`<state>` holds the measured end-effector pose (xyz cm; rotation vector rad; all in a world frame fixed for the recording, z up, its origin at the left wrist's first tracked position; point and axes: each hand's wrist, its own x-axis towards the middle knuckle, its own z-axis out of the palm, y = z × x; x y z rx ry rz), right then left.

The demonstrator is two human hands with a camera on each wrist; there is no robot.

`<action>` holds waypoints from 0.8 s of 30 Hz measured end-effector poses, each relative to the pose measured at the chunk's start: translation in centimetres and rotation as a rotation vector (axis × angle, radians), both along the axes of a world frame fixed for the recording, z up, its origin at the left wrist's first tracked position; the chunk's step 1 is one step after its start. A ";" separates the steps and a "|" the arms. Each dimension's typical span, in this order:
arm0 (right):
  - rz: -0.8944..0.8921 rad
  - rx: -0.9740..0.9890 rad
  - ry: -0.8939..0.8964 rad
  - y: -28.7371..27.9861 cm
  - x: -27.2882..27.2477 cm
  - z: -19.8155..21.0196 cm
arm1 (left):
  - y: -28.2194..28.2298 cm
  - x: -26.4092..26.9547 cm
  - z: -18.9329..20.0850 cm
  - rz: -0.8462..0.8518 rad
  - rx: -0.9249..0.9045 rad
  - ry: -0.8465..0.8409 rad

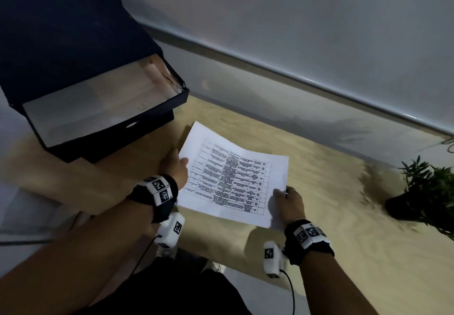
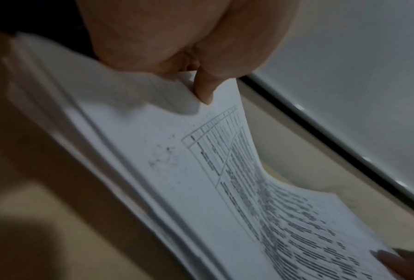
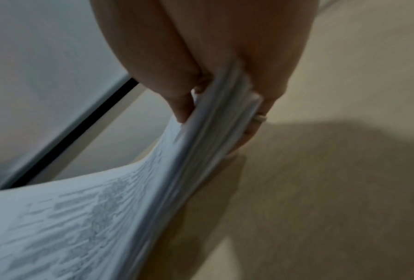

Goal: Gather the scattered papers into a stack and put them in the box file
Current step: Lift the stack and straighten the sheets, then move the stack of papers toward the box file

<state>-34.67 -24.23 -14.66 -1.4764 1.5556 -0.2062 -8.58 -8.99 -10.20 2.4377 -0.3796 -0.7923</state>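
A stack of white papers (image 1: 233,174) with a printed table on top is held above the wooden table (image 1: 331,191), sagging a little in the middle. My left hand (image 1: 175,164) grips its left edge, thumb on top (image 2: 203,89), several sheet edges (image 2: 119,170) showing below. My right hand (image 1: 288,202) pinches the near right corner, thumb above and ringed fingers beneath the stack (image 3: 220,117). The dark blue box file (image 1: 103,108) lies open at the table's far left, its pale inside facing up, just left of the papers.
A small potted plant (image 1: 422,194) stands at the table's right edge. A grey wall with a metal strip (image 1: 319,78) runs along the back of the table. My dark-clothed lap (image 1: 186,287) is below the table's front edge.
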 end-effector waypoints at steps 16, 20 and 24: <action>-0.064 0.353 -0.933 1.8 0.3 15.0 | 2.2 1.7 21.0 -0.189 -0.403 -0.523; 0.088 0.263 -0.920 4.7 4.2 18.8 | 3.4 6.0 20.7 -0.188 -0.258 -0.541; 0.129 0.201 -0.871 6.5 6.6 21.3 | 6.4 8.0 20.2 -0.067 -0.190 -0.546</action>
